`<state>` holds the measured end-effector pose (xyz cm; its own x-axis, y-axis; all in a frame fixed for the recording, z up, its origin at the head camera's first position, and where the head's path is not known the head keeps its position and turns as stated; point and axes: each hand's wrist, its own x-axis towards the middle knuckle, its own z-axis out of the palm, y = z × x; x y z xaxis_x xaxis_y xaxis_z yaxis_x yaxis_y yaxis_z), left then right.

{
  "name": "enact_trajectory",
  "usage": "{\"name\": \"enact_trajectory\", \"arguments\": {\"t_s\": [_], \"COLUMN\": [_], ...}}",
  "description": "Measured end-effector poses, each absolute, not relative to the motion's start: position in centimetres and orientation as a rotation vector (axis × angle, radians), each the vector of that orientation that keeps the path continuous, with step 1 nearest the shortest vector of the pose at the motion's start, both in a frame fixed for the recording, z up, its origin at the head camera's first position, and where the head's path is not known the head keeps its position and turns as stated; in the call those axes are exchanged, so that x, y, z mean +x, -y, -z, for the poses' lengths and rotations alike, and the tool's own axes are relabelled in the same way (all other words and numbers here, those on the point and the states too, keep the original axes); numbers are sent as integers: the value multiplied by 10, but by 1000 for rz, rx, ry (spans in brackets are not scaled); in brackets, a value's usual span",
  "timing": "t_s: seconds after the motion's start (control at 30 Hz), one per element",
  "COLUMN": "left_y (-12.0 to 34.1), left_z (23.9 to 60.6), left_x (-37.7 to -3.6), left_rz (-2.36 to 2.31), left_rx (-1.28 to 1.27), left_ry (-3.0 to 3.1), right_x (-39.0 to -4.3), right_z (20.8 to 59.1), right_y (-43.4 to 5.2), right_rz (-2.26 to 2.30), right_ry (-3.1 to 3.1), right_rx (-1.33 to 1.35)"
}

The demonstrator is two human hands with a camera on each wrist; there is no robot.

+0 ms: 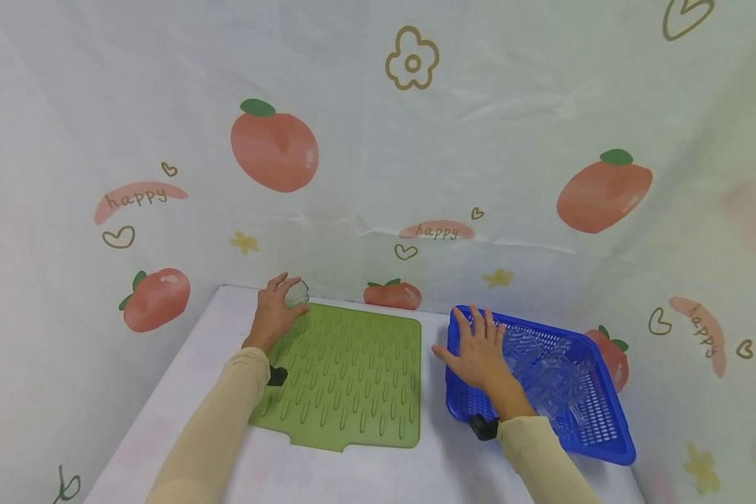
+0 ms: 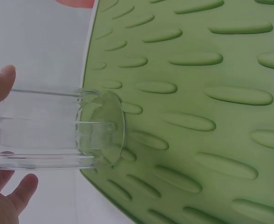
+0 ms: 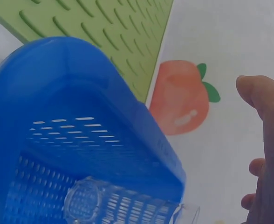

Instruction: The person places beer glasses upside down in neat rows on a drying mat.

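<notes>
My left hand is at the far left corner of a green ridged mat, its thumb and fingers around a clear drinking glass. In the left wrist view the glass has one end at the mat. The thumb is along one side of it and a fingertip shows at the other, while another finger stands apart. Over the left side of a blue plastic basket, my right hand spreads its fingers and holds nothing. Several clear glasses lie in the basket.
A white cloth with printed fruit hangs behind and around the table. In the right wrist view, the basket's rim rises close beside the mat, and a clear glass lies inside.
</notes>
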<state>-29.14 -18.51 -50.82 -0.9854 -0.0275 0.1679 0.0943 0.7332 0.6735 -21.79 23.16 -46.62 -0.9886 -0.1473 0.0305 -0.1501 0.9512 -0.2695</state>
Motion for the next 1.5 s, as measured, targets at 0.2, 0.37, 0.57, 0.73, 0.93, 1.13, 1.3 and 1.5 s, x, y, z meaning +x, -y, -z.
{"name": "enact_trajectory", "arguments": {"t_s": [0.2, 0.37, 0.57, 0.73, 0.93, 1.13, 1.3, 1.5], "left_y": [187, 189, 194, 197, 201, 204, 209, 210], "left_z": [511, 514, 516, 519, 525, 535, 551, 570], "left_x": [-293, -294, -292, -289, -282, -275, -271, -265], "left_rz": [1153, 1157, 1219, 1294, 1397, 1435, 1409, 1364], "left_rx": [-25, -5, 23, 69, 108, 157, 164, 140], "left_ry": [2766, 2774, 2795, 2823, 2827, 2862, 2887, 2910], "right_x": [-217, -217, -217, -218, -218, -217, -214, -209], "right_z": [467, 467, 469, 473, 476, 478, 480, 483], "right_y": [-235, -237, -240, -245, -253, -259, -264, -269], "right_rz": [-435, -444, -447, -481, -493, -465, -449, -436], "right_ry": [3099, 3092, 3094, 3072, 3059, 3105, 3125, 3125], "right_rx": [226, 219, 208, 203, 182, 139, 106, 83]}}
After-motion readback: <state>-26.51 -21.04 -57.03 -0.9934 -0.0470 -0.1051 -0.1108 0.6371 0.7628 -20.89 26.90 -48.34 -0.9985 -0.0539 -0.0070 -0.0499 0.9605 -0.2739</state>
